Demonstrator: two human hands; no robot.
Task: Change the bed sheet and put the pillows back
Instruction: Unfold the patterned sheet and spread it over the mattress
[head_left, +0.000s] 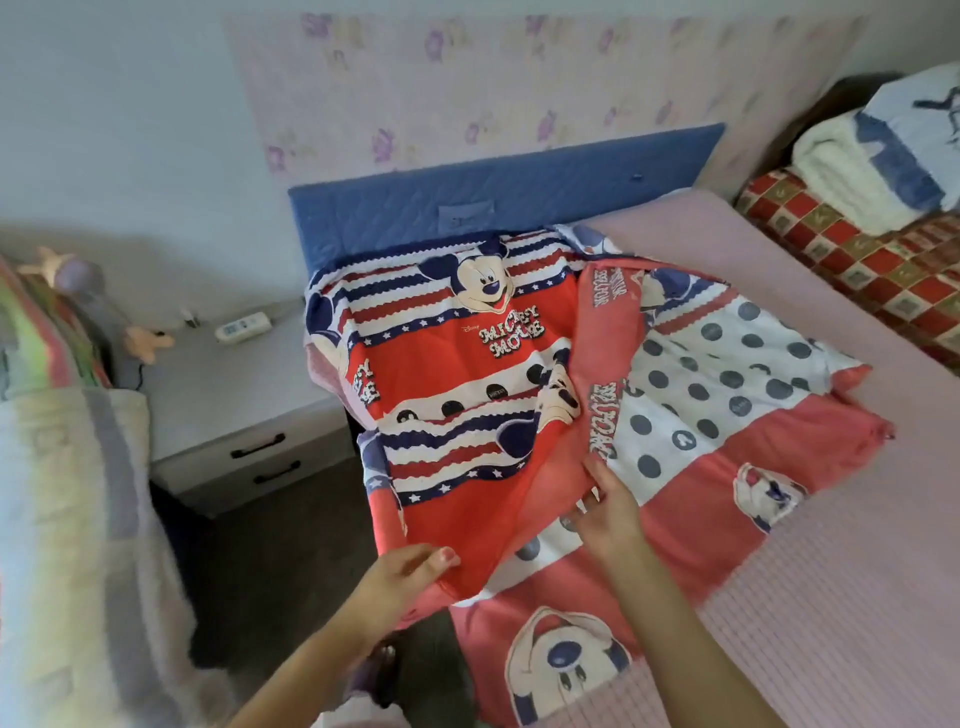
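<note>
Nearest the camera, the left hand (402, 569) pinches the near red edge of the sheet (467, 374), thumb on top and fingers curled beneath the fold. To its right, the right hand (605, 512) lies on the cloth with fingers extended and relaxed, gripping nothing, at the seam where the face-up printed half meets the paler, turned-over half. The sheet is bunched on the left part of the mattress (857, 571), reaching to the headboard (519, 192) at the far end and hanging over the left side; the pink ribbed surface to the right lies uncovered. No pillow can be identified; folded bedding (862, 171) is stacked far right. At far left stands a nightstand (234, 384). The step in hand appears to be unfolding and spreading. It is done well by keeping the pinched edge taut, sliding the flat hand rightward to open the fold, and aligning the stripes with the headboard before smoothing.
</note>
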